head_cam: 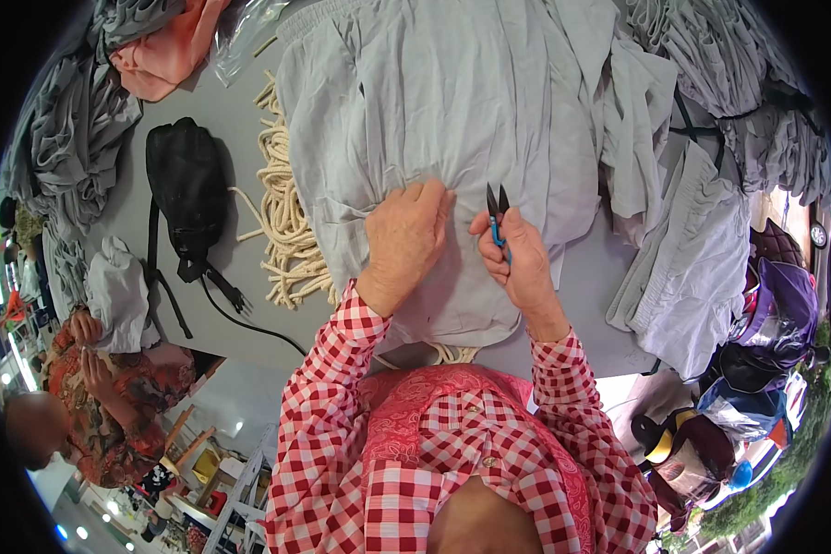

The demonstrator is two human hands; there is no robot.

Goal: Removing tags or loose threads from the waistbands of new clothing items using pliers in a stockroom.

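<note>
Grey cloth garments (457, 90) with a gathered waistband lie spread before me on the table. My left hand (408, 235) rests on the upper garment, its fingers bent and pinching a fold of the cloth. In my right hand (519, 256) is a pair of small thread snips (496, 215) with blue handles and dark blades. The blades stand apart and point away from me, over the cloth. Cream cotton cords (287, 208) lie in a loose bundle along the garments' left side, partly under them. More cord (453, 353) shows at the near table edge.
A black pouch (185, 187) with straps lies on the grey table (249, 318) at left. Grey cloth piles (76, 138) and a salmon cloth (173, 48) are at far left. Bundled garments (706, 55) and folded elastic-waist pieces (685, 263) lie right. Another person (111, 395) handles cloth at lower left.
</note>
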